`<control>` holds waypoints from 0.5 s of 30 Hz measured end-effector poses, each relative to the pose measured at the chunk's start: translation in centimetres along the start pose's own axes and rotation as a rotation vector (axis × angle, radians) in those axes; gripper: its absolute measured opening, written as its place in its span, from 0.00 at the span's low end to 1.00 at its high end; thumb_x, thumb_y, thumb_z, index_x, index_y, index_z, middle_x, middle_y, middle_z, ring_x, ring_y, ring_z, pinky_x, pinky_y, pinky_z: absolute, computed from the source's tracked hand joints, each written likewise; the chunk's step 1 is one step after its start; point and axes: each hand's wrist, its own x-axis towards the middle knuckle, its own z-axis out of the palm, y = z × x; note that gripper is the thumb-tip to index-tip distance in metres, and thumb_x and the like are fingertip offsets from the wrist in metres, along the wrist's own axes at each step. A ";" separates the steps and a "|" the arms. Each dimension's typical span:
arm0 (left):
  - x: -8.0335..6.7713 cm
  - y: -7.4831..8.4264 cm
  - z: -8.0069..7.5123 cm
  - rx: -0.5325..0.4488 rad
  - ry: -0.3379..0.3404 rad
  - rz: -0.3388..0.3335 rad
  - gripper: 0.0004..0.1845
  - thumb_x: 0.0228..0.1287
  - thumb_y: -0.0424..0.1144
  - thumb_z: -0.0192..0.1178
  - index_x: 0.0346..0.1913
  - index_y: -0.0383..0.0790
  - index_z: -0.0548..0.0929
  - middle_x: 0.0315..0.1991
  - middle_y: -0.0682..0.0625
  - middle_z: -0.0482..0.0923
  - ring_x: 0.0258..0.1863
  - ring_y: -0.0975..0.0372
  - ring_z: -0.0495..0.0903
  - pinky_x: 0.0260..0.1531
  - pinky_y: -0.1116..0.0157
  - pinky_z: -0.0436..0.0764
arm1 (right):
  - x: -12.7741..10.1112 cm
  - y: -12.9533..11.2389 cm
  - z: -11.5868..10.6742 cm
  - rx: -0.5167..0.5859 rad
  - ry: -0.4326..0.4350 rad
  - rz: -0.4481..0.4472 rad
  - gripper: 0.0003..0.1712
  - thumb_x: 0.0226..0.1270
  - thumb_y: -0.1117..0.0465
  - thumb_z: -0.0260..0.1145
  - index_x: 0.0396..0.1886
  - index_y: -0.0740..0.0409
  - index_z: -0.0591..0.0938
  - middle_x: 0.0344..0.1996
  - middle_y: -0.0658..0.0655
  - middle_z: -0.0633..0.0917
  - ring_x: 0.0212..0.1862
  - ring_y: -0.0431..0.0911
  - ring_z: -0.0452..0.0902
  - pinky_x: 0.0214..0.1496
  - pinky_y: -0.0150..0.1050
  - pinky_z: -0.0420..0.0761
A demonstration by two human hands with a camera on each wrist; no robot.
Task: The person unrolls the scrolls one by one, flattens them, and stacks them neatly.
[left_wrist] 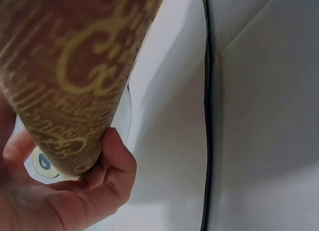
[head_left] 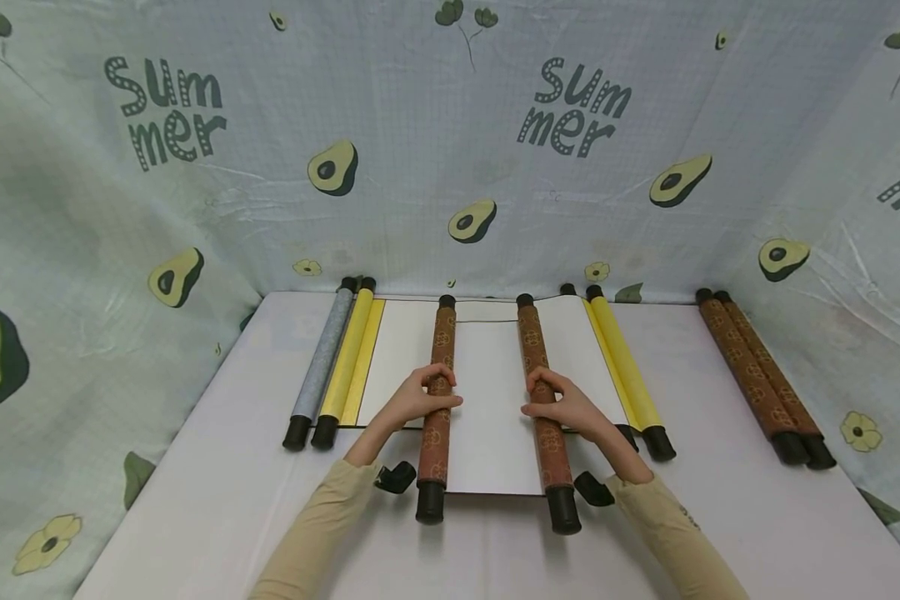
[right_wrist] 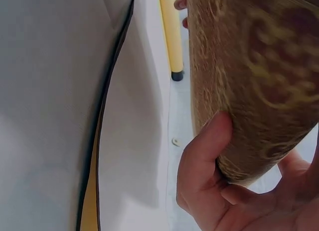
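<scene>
A brown patterned scroll with black end knobs is partly unrolled in the head view, showing a white sheet between its two rolls. My left hand grips the left roll around its middle, thumb and fingers on opposite sides. The right roll is held the same way by my right hand. Each wrist view shows curled fingers around the gold-patterned brown backing. The scroll overlaps a wider, opened yellow-edged scroll beneath it.
Yellow rolls flank the opened scroll left and right, with a grey roll against the left one. Another brown scroll, rolled from both sides, lies on the white table at right. Avocado-printed cloth stands behind the table.
</scene>
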 end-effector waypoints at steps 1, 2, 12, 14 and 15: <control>0.0 0.0 0.0 0.008 0.002 0.003 0.13 0.54 0.32 0.59 0.41 0.28 0.72 0.50 0.34 0.68 0.44 0.53 0.66 0.34 0.64 0.69 | 0.0 0.0 0.0 -0.002 0.004 -0.007 0.18 0.50 0.62 0.68 0.37 0.63 0.70 0.31 0.57 0.69 0.34 0.48 0.65 0.33 0.39 0.67; -0.1 -0.1 0.0 0.014 0.002 0.005 0.14 0.53 0.33 0.61 0.41 0.28 0.72 0.51 0.34 0.68 0.46 0.52 0.65 0.37 0.63 0.68 | 0.0 0.1 -0.1 -0.004 0.009 -0.014 0.18 0.49 0.62 0.68 0.36 0.62 0.70 0.31 0.56 0.68 0.35 0.48 0.64 0.34 0.39 0.67; 0.9 -2.2 -0.3 -0.029 0.017 -0.009 0.17 0.47 0.28 0.64 0.41 0.27 0.71 0.41 0.39 0.69 0.34 0.57 0.69 0.27 0.65 0.73 | -0.2 0.4 -0.7 -0.004 -0.013 -0.026 0.15 0.51 0.71 0.62 0.38 0.64 0.68 0.35 0.60 0.68 0.32 0.49 0.63 0.29 0.39 0.68; 0.8 -2.0 -0.4 -0.036 0.015 -0.014 0.16 0.48 0.27 0.62 0.41 0.27 0.71 0.43 0.37 0.69 0.32 0.58 0.70 0.26 0.65 0.73 | -0.2 0.5 -0.9 -0.009 -0.020 -0.022 0.15 0.52 0.71 0.60 0.40 0.65 0.69 0.36 0.62 0.68 0.30 0.49 0.63 0.27 0.39 0.67; 0.6 -1.9 -0.5 -0.035 0.014 -0.016 0.16 0.48 0.27 0.62 0.41 0.27 0.71 0.44 0.36 0.69 0.32 0.59 0.69 0.26 0.66 0.73 | -0.3 0.5 -1.0 -0.011 -0.021 -0.017 0.15 0.53 0.71 0.59 0.41 0.66 0.69 0.36 0.62 0.69 0.29 0.49 0.63 0.26 0.39 0.67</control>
